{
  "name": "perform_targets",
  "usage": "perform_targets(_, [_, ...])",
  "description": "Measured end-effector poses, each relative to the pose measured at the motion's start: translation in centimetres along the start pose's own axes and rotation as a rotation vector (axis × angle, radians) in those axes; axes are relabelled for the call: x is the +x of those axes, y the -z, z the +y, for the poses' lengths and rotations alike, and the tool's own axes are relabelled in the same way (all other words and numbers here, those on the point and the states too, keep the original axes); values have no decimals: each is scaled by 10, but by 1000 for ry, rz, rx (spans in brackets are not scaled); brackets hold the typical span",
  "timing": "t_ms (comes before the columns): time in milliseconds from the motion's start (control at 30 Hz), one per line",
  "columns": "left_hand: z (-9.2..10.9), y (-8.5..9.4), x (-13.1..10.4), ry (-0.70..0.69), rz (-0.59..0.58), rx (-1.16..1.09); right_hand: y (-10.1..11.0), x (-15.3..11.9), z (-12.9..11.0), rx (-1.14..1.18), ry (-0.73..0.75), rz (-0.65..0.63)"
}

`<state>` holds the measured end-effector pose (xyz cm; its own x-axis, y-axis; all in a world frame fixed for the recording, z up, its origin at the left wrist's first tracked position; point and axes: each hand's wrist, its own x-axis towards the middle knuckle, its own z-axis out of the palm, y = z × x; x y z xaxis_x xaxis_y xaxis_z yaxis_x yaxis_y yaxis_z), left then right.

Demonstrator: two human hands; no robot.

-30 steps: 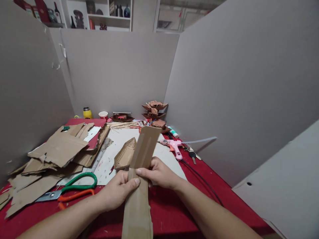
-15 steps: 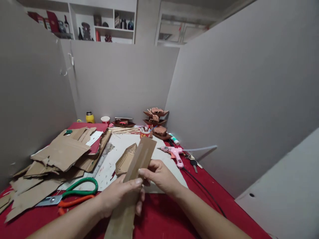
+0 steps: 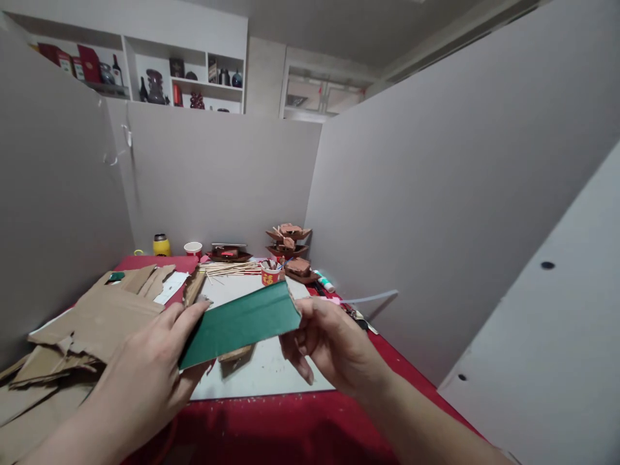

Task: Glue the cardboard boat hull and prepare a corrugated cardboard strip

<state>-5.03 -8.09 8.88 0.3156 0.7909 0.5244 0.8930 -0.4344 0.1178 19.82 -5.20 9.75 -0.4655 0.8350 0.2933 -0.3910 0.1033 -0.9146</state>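
A strip of cardboard (image 3: 242, 321), its green side facing me, is held up between both hands above the table. My left hand (image 3: 162, 352) is closed round the strip's left end, thumb side on top. At the other end, my right hand (image 3: 322, 336) pinches the torn right edge, its lower fingers curled beneath. Behind and below the strip, a small folded cardboard hull (image 3: 236, 354) rests on the white board (image 3: 271, 374), mostly hidden. The pink glue gun (image 3: 332, 299) lies beyond my right hand, which covers nearly all of it.
Torn cardboard (image 3: 106, 316) is heaped at the left. Thin wooden sticks (image 3: 227, 268), a paper cup (image 3: 270, 274) with tools, and several brown model boats (image 3: 299, 270) stand at the back. Grey partitions (image 3: 213, 174) enclose the red-covered table (image 3: 271, 423).
The cardboard strip has turned from nearly upright, brown side showing, to lying crosswise with its green side visible. My hands have moved apart to its two ends. The view has tilted upward.
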Motion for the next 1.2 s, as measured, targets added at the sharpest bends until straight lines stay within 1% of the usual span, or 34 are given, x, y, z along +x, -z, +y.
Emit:
perform_targets(100, [-14,-10,-1,-42,29,175,3,7,8,-54,-63,16])
perform_targets(167, [-20,-15,0,-80,44,180,7,11,15,-80,-94,3])
perform_targets(233, [-22,-19,5,-143,55,125,11,12,20,-94,-107,-14])
perform_targets(367, [-12,-22,17,-258,45,36,13,7,26,-162,-101,-26])
perform_targets(467, [3,-16,25,-275,-1,-10,15,2,23,-287,-58,-18])
perform_targets(500, [8,-11,27,-258,-46,-44,17,0,20,-335,-39,-6])
perform_targets(567, [19,2,34,-183,-187,-149,21,-2,12,-421,13,27])
perform_targets(633, [31,15,42,-83,-368,-306,26,-5,3,-502,94,37])
perform_targets(700, [43,25,50,15,-562,-527,29,-7,-7,-565,182,-1])
perform_targets(767, [57,26,57,96,-757,-800,32,-8,-14,-595,260,-68])
perform_targets(833, [72,17,59,155,-915,-1100,33,-8,-19,-619,324,-123])
perform_targets(867, [78,9,59,163,-948,-1251,35,-8,-19,-637,350,-138])
perform_targets(900, [83,-1,58,220,-945,-1380,36,-7,-19,-658,364,-141])
perform_targets(933, [87,-11,57,318,-894,-1442,39,-6,-18,-671,361,-129])
perform_targets(967, [88,-22,56,397,-862,-1465,41,-4,-17,-668,345,-100])
perform_targets(1033, [88,-41,54,486,-824,-1529,49,-2,-13,-609,284,-9])
perform_targets(1100, [83,-55,55,507,-745,-1642,56,-2,-9,-521,212,75])
perform_targets(1167, [77,-66,57,508,-675,-1740,62,-3,-4,-452,154,121])
perform_targets(1200, [74,-70,58,508,-663,-1770,65,-3,-2,-430,133,131])
